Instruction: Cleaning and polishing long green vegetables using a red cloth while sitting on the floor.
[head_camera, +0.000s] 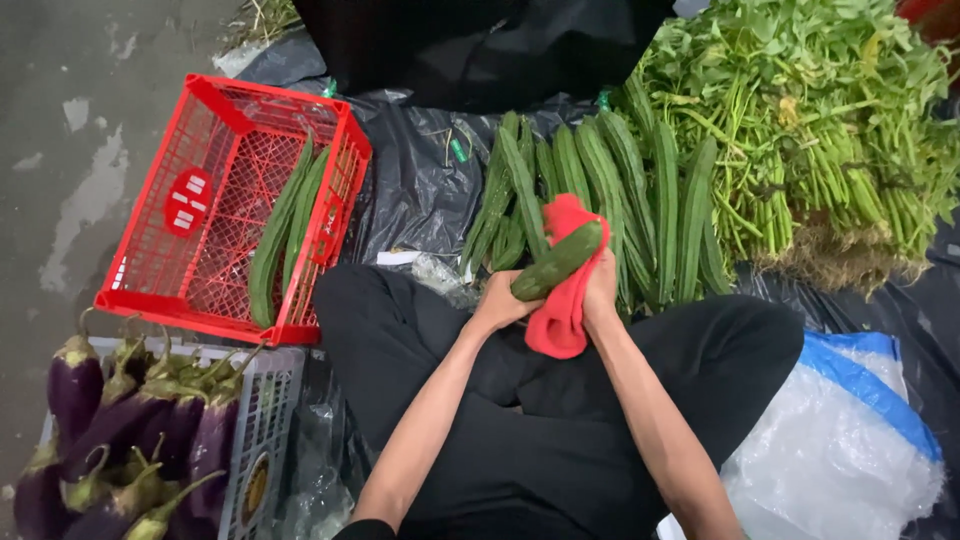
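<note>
Grey stained concrete floor (70, 150) at left; black plastic sheeting (420, 180) spread over it, wrinkled, dim light.

Aubergines (110, 440) cut off at bottom-left edge, gourd (557, 262) partly wrapped in red cloth (560, 310)

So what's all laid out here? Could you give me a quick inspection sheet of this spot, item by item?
Surface: black plastic sheet spread over grey concrete floor.
Job's things: one green gourd, partly wrapped in a red cloth.
Clutter: pile of long green gourds; leafy greens; red crate holding a few gourds; grey crate of purple eggplants; clear and blue plastic bag.
Hands: left hand grips the gourd's lower end; right hand presses the cloth around it.
Cables: nothing seen.
Surroundings: the person sits cross-legged in black trousers; a dark shape lies at the top edge.
</note>
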